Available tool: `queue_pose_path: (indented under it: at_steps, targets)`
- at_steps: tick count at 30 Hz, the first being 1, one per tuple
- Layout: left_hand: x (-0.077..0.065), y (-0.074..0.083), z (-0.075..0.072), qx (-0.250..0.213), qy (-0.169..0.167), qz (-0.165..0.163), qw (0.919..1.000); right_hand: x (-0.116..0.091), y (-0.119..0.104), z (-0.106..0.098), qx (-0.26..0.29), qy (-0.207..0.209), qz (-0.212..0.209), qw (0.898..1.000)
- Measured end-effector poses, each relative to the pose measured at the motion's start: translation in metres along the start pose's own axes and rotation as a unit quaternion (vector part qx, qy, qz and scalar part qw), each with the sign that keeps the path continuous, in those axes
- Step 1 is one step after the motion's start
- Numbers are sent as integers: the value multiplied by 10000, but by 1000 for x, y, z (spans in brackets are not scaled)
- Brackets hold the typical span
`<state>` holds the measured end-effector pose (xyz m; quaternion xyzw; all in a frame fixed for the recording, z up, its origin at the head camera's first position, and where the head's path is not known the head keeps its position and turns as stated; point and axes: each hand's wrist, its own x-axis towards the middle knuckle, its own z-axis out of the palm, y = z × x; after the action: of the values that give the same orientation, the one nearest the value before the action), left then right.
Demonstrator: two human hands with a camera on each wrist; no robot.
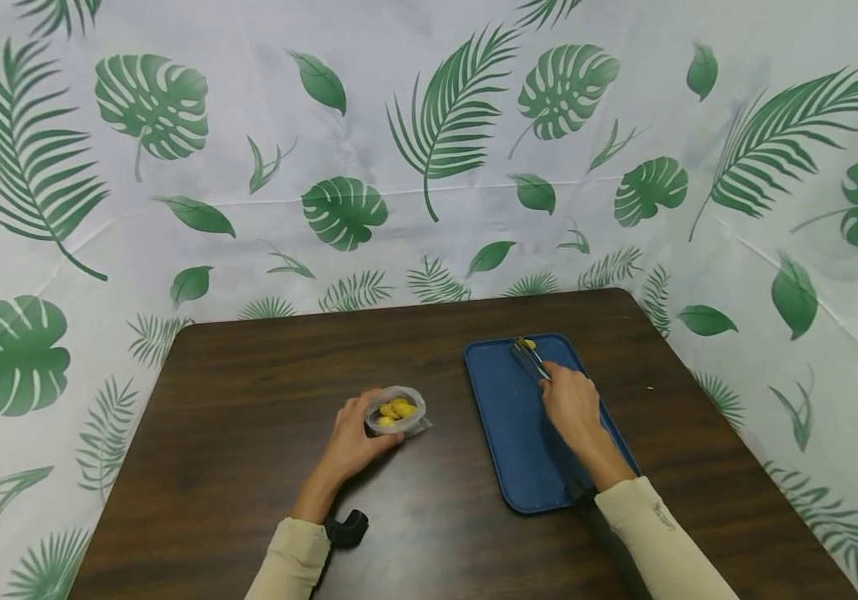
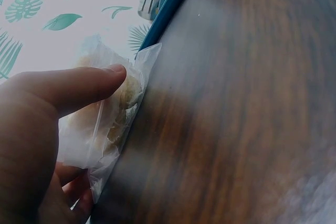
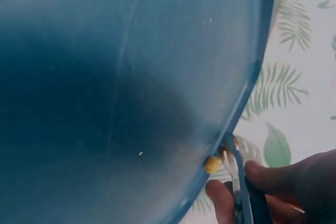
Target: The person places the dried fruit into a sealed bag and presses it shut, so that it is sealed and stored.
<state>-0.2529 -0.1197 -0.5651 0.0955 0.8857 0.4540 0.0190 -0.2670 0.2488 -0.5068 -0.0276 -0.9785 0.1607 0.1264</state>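
Note:
My left hand (image 1: 352, 440) curls round a clear plastic bag (image 1: 420, 402), which stands open at the top on the table. Several yellow pieces (image 1: 402, 408) lie inside the bag. In the left wrist view my thumb presses the side of the bag (image 2: 97, 148). My right hand (image 1: 573, 407) grips a pair of metal tongs (image 1: 528, 358) over the far end of the blue tray (image 1: 507, 433). At the tongs' slotted tips is a small yellow piece (image 1: 530, 343); the right wrist view shows one yellow piece (image 3: 212, 164) beside the tines, close to the tray rim.
The tray lies to the right of the bag on a dark wooden table (image 1: 249, 400). Small crumbs (image 3: 140, 153) dot the tray. A cloth with green leaf prints (image 1: 369, 108) hangs behind and beside the table. Black straps (image 1: 346, 529) sit at the wrists.

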Motion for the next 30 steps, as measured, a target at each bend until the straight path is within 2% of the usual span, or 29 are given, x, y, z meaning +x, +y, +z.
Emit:
queue_pose_path:
  at_steps: [12, 21, 30]
  targets:
    - [2, 0, 2, 75, 56, 64, 9999, -28, -3, -9, 413, 723, -622, 9946]
    - [3, -2, 3, 100, 2, 43, 9999, -44, -18, -14, 481, 805, -644, 9935]
    - [3, -3, 3, 46, 58, 73, 9999, -48, -28, -16, 501, 1172, -1017, 9866]
